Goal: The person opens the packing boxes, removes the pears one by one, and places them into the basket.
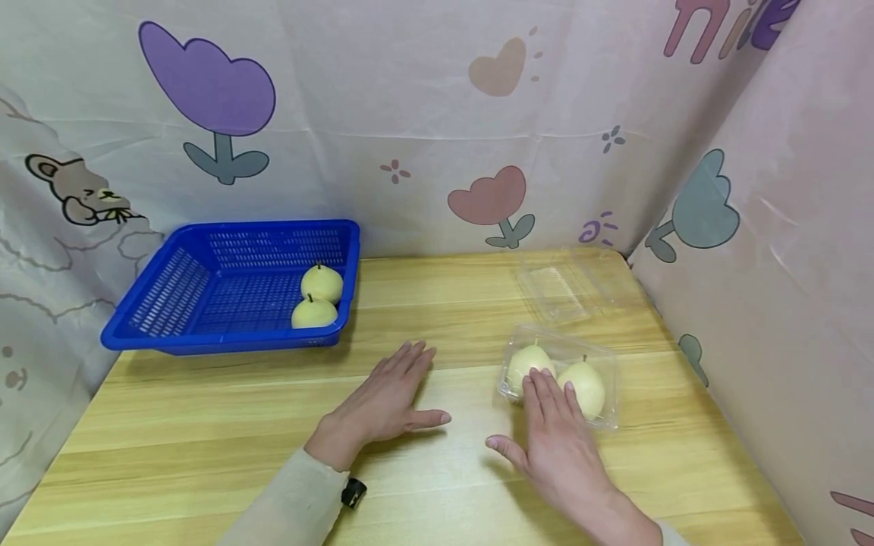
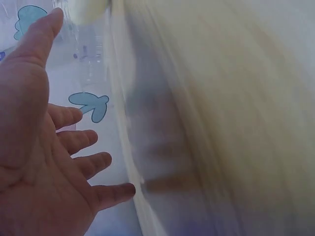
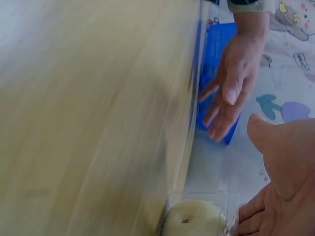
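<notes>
My right hand (image 1: 563, 451), fingers straight, reaches over the near side of a clear plastic box (image 1: 570, 343) at the right of the table. Inside the box lie a left pear (image 1: 529, 362) and a right pear (image 1: 586, 388), both pale yellow with stems up. The fingertips overlap the left pear in the head view; in the right wrist view the palm is right beside the box wall and a pear (image 3: 194, 219). My left hand (image 1: 384, 398) hovers over the middle of the table, fingers extended and thumb spread, holding nothing. In the left wrist view its palm (image 2: 44, 147) shows bare.
A blue plastic basket (image 1: 225, 341) stands at the back left with two pears (image 1: 321, 284) in its right end. Another clear plastic piece (image 1: 560, 292) lies behind the box. Printed cloth (image 1: 410, 76) hangs along the table's back and right edges.
</notes>
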